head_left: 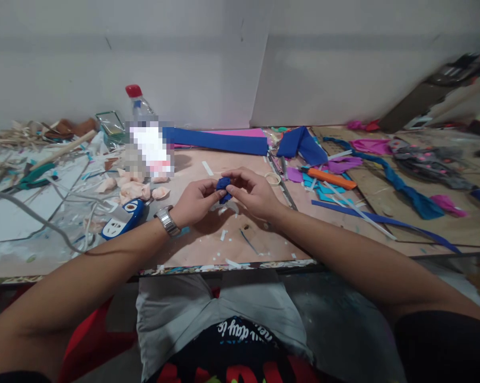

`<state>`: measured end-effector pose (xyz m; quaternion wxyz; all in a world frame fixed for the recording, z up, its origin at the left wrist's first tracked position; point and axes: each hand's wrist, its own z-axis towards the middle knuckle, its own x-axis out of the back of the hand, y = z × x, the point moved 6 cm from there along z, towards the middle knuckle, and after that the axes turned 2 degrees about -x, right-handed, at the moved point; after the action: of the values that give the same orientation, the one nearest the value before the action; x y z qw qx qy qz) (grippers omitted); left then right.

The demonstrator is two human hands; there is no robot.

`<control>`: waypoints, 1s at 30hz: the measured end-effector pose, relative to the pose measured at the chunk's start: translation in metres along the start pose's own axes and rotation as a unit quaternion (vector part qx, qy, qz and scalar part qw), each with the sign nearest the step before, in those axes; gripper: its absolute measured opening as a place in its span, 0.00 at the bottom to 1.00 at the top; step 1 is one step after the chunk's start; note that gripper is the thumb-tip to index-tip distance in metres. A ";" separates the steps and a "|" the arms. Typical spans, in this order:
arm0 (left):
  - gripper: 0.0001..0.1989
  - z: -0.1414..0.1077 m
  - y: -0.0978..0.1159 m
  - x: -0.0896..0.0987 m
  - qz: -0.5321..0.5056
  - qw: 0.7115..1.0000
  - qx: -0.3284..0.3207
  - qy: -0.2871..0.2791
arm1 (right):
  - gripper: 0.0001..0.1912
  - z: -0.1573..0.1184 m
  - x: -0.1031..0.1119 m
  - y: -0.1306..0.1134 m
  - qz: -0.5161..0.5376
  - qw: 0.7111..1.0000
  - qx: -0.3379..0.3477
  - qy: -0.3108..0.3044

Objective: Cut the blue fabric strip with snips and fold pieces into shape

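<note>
Between both hands, above the middle of the table, is a small crumpled piece of dark blue paper [223, 184]. My left hand [196, 201], with a metal watch [168, 221] on its wrist, pinches the piece from the left. From the right, my right hand [255, 194] grips it with thumb and fingers. White scraps lie on the tabletop [208, 244] below. Folded strips of blue paper [224, 142] stretch along the back, and a roll of tape [273, 179] lies just right of my right hand.
To the left are a blue-and-white power strip [122, 219], peach crumpled pieces [134, 190], green-handled pliers [36, 175] and a red-capped bottle [138, 101]. At right lie an orange utility knife [331, 178], a long blue strip [383, 219] and a twisted teal strip [419, 197]. A wall stands behind.
</note>
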<state>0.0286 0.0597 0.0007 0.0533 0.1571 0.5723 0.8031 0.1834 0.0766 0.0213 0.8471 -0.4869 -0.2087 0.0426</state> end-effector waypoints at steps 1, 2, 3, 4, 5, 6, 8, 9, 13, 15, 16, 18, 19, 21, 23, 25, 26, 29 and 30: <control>0.12 0.000 0.001 0.001 0.000 1.000 -0.003 0.001 | 0.17 0.000 -0.001 0.001 0.001 1.000 -0.007 -0.006; 0.11 0.000 0.001 0.001 0.001 1.000 -0.005 0.003 | 0.16 0.001 -0.001 0.003 0.000 1.000 -0.014 -0.013; 0.11 0.000 0.001 0.002 0.001 1.000 -0.004 0.004 | 0.15 0.002 -0.002 0.005 -0.001 1.000 -0.021 -0.018; 0.11 0.000 0.001 0.002 0.000 1.000 0.001 0.004 | 0.13 0.002 -0.002 0.007 0.003 0.999 -0.028 -0.020; 0.10 0.000 0.000 0.001 -0.005 1.000 0.007 0.001 | 0.12 0.003 -0.002 0.009 0.013 0.999 -0.036 -0.018; 0.10 0.000 0.000 0.000 -0.012 1.000 0.015 -0.005 | 0.11 0.004 -0.001 0.010 0.030 0.998 -0.046 -0.015; 0.10 -0.001 -0.002 -0.002 -0.026 0.999 0.034 -0.021 | 0.12 0.005 -0.001 0.014 0.078 0.994 -0.076 -0.012; 0.09 -0.001 -0.003 -0.002 -0.029 0.998 0.044 -0.026 | 0.13 0.005 -0.002 0.016 0.105 0.990 -0.097 -0.014; 0.09 -0.002 -0.002 -0.002 -0.010 0.997 0.078 -0.024 | 0.17 0.004 -0.005 0.019 0.161 0.971 -0.176 -0.031; 0.09 -0.002 -0.001 -0.002 -0.002 0.996 0.086 -0.025 | 0.16 0.004 -0.004 0.018 0.151 0.970 -0.190 -0.031; 0.09 -0.002 0.000 -0.003 0.001 0.996 0.089 -0.029 | 0.15 0.004 -0.003 0.018 0.142 0.970 -0.193 -0.029; 0.10 -0.002 -0.001 -0.004 0.004 0.994 0.097 -0.040 | 0.15 0.004 -0.002 0.019 0.133 0.970 -0.201 -0.025; 0.10 -0.002 -0.001 -0.004 0.003 0.994 0.101 -0.046 | 0.16 0.004 -0.002 0.020 0.136 0.969 -0.207 -0.023; 0.09 -0.002 -0.002 -0.005 -0.004 0.993 0.106 -0.051 | 0.17 0.002 -0.004 0.024 0.157 0.962 -0.222 -0.017; 0.09 -0.002 -0.003 -0.005 -0.018 0.992 0.111 -0.049 | 0.19 0.000 -0.008 0.027 0.190 0.952 -0.238 -0.020; 0.09 -0.002 -0.003 -0.004 -0.028 0.991 0.121 -0.045 | 0.21 -0.001 -0.010 0.029 0.209 0.945 -0.249 -0.029; 0.09 -0.002 -0.004 -0.004 -0.032 0.990 0.130 -0.044 | 0.21 0.000 -0.010 0.030 0.206 0.945 -0.250 -0.035; 0.10 -0.004 -0.006 -0.005 -0.052 0.986 0.153 -0.040 | 0.20 0.004 -0.006 0.030 0.156 0.960 -0.229 -0.038; 0.11 -0.004 -0.006 -0.005 -0.065 0.985 0.156 -0.036 | 0.19 0.005 -0.004 0.030 0.138 0.965 -0.220 -0.038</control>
<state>0.0319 0.0570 -0.0074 0.1003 0.1548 0.6971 0.6929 0.1817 0.0953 -0.0030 0.6965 -0.6833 -0.1756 0.1311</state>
